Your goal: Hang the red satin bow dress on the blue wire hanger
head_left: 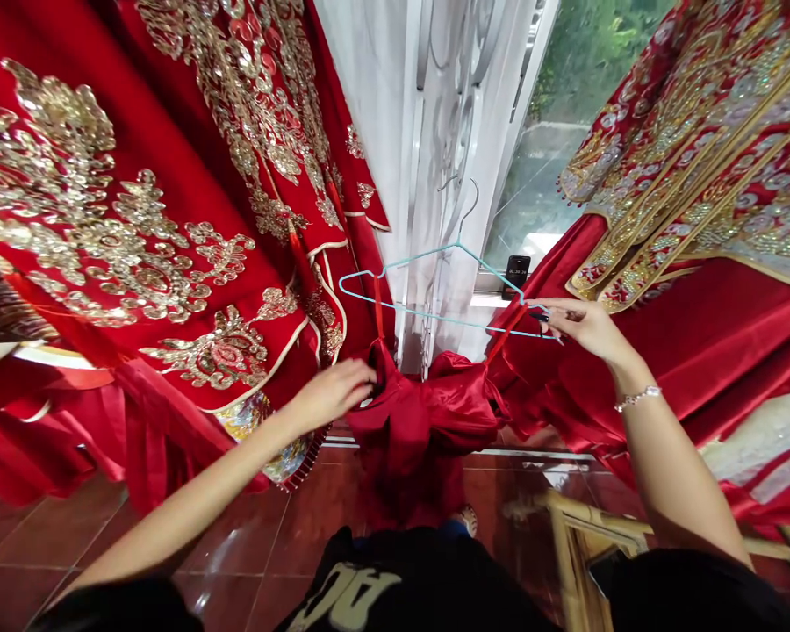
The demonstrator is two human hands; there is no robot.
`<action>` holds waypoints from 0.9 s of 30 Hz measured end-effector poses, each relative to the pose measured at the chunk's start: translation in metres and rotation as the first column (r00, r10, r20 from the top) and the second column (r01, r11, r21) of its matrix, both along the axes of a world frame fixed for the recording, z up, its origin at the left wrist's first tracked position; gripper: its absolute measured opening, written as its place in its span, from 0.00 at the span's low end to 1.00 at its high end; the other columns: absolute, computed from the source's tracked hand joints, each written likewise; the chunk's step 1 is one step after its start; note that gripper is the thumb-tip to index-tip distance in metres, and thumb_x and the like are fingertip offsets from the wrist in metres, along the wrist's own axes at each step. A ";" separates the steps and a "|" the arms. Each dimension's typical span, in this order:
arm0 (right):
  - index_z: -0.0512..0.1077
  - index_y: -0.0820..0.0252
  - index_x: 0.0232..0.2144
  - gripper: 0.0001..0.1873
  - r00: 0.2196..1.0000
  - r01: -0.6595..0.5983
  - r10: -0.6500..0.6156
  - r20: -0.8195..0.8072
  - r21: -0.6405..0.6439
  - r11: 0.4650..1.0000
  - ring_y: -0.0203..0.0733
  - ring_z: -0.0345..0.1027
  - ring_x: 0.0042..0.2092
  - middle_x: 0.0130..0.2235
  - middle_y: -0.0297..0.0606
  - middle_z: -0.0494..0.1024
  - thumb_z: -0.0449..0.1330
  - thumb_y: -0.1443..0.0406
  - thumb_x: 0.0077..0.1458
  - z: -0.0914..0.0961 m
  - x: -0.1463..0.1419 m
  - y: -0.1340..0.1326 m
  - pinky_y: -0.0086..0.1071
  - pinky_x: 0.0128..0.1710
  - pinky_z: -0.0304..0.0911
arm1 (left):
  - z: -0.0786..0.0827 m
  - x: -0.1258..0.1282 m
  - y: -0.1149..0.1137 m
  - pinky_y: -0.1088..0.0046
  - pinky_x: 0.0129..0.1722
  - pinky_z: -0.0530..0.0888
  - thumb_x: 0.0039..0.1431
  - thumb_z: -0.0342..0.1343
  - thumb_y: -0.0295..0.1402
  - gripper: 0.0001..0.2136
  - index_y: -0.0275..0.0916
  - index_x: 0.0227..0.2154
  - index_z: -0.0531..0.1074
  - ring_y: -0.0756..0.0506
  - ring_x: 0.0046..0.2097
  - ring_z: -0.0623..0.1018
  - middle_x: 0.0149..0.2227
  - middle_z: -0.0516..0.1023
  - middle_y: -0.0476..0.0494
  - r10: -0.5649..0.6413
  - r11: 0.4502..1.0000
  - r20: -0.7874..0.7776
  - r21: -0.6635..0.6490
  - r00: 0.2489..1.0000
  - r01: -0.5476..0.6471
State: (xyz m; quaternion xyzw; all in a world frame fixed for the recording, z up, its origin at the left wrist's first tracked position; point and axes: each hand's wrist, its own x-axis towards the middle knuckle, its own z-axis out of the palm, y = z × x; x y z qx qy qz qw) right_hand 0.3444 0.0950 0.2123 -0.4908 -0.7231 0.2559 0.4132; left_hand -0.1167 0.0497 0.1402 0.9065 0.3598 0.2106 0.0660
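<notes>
A red satin dress [401,408] hangs by thin straps from a light-blue wire hanger [427,256] in front of me. Its left strap loops over the hanger's left shoulder, and the right strap lies near the right end. My right hand [583,326] pinches the hanger's right end, with the red strap close to its fingertips. At the left edge of the bodice, my left hand [335,392] has its fingers closed on the fabric; its thumb is hidden. The metal hook [470,206] points upward and appears free of any rail.
Red garments with gold sequins [138,228] hang at the left, and a beaded red jacket [704,158] at the right. White curtains [375,96] and a window [579,114] are behind. A phone [516,274] stands at the sill; a bamboo frame [566,562] is low right.
</notes>
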 end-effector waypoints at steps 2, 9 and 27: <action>0.80 0.57 0.49 0.26 0.995 0.068 -0.064 -0.078 0.049 0.996 0.36 0.69 0.29 0.32 0.36 0.81 0.68 0.52 0.50 -0.017 0.001 0.000 0.33 0.32 0.68 | -0.037 -0.008 -0.016 0.67 0.45 0.74 0.69 0.48 0.38 0.12 0.40 0.34 0.73 0.44 0.39 0.77 0.34 0.77 0.45 -0.119 0.962 -0.010 -0.247 0.993 0.113; 0.72 0.55 0.54 0.25 0.807 0.478 -0.451 -0.381 -0.025 0.878 0.43 0.76 0.45 0.51 0.43 0.78 0.57 0.54 0.56 -0.123 -0.013 0.003 0.40 0.47 0.72 | -0.053 -0.034 -0.022 0.71 0.39 0.70 0.65 0.55 0.38 0.10 0.39 0.30 0.69 0.46 0.36 0.73 0.33 0.73 0.47 0.077 0.929 0.191 -0.371 0.979 -0.001; 0.66 0.52 0.37 0.12 0.807 0.164 -0.354 -0.473 -0.396 0.903 0.49 0.80 0.32 0.31 0.39 0.83 0.56 0.61 0.47 -0.154 -0.022 -0.034 0.45 0.36 0.75 | -0.024 -0.036 -0.017 0.60 0.48 0.72 0.61 0.54 0.33 0.05 0.42 0.30 0.72 0.41 0.43 0.74 0.35 0.79 0.44 0.361 0.913 0.444 0.013 0.820 -0.408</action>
